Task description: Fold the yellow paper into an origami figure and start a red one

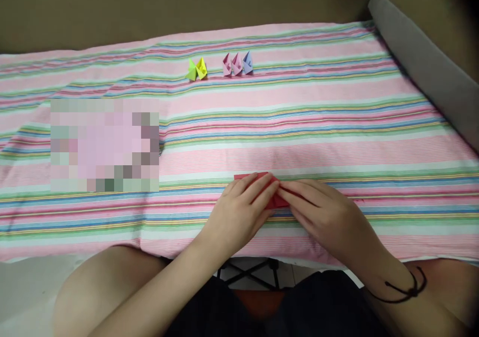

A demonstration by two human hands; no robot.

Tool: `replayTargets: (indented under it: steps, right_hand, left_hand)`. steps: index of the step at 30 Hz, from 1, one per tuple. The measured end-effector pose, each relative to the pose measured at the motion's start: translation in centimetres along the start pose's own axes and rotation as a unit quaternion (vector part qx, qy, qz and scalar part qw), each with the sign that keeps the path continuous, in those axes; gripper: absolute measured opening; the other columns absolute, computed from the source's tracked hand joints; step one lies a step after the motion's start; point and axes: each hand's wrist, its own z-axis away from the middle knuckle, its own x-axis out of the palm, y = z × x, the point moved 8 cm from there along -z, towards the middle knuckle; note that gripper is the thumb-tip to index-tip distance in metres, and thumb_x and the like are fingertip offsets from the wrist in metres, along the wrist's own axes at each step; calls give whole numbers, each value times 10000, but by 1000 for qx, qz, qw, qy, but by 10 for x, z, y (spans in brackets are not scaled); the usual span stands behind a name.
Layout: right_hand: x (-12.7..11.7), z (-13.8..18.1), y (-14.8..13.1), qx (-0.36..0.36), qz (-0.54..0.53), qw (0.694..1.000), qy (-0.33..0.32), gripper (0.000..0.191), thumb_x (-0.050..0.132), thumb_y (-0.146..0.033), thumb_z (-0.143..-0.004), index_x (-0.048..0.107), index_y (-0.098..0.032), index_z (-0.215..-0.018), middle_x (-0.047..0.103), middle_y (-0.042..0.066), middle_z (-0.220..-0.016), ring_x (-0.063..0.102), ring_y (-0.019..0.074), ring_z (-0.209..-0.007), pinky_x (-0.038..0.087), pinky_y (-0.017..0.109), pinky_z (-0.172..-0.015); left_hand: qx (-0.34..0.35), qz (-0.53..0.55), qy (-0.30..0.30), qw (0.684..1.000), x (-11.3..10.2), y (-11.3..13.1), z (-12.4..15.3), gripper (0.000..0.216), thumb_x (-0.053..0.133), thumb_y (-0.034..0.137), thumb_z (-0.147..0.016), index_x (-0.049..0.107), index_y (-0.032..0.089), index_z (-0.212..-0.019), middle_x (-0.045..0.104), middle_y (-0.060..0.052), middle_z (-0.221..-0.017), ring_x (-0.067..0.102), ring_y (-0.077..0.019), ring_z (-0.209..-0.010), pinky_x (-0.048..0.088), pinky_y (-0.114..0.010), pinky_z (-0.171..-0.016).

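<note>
A piece of red paper point(251, 178) lies flat on the striped cloth near the table's front edge, mostly hidden under my hands. My left hand point(239, 209) rests on it with the fingers stretched out and pressed flat on the paper. My right hand point(324, 212) lies beside it, its fingers also extended, the tips meeting the left fingertips on the red paper. Neither hand is wrapped around anything.
A pink, green and blue striped cloth point(337, 127) covers the table. At the back stand folded paper figures: a green and a yellow one point(197, 69), two pink ones point(232, 65) and a blue one point(247, 62). A blurred patch sits at the left. A grey cushion point(430, 62) is at the right.
</note>
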Motion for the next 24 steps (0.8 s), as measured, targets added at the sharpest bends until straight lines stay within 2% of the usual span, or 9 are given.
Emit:
replayTargets:
  steps: [4, 9, 18, 24]
  right_hand:
    - [-1, 2, -2, -25, -7, 1000, -3, 268, 496, -94, -908, 670, -93, -1112, 699, 97, -1126, 627, 244, -1061, 545, 401, -921]
    - [-2, 3, -6, -44, -1, 999, 1, 270, 495, -69, -902, 663, -49, -1112, 691, 126, -1143, 628, 265, -1083, 548, 410, -941]
    - [1, 7, -8, -38, 24, 999, 4, 266, 493, -82, -911, 659, -106, -1117, 680, 121, -1166, 621, 250, -1107, 542, 412, -954]
    - [0, 5, -8, -49, 7, 999, 2, 253, 500, -73, -904, 663, -54, -1097, 674, 159, -1163, 619, 270, -1102, 550, 427, -940]
  left_hand:
    - [2, -26, -15, 1000, 5, 2, 0, 472, 525, 335, -906, 480, 153, -1339, 525, -54, -1392, 469, -320, -1241, 447, -490, -978]
    - [-3, -34, -17, 999, 7, 1, 0, 474, 482, 362, -925, 484, 134, -1341, 502, -50, -1410, 454, -316, -1242, 429, -479, -980]
    - [-1, -69, -22, 997, 9, 3, 0, 473, 441, 367, -942, 480, 134, -1352, 456, -18, -1448, 420, -304, -1259, 393, -454, -999]
    - [-9, -66, -29, 997, 10, 1, 0, 503, 448, 379, -937, 467, 103, -1357, 451, -41, -1453, 417, -278, -1266, 403, -422, -1008]
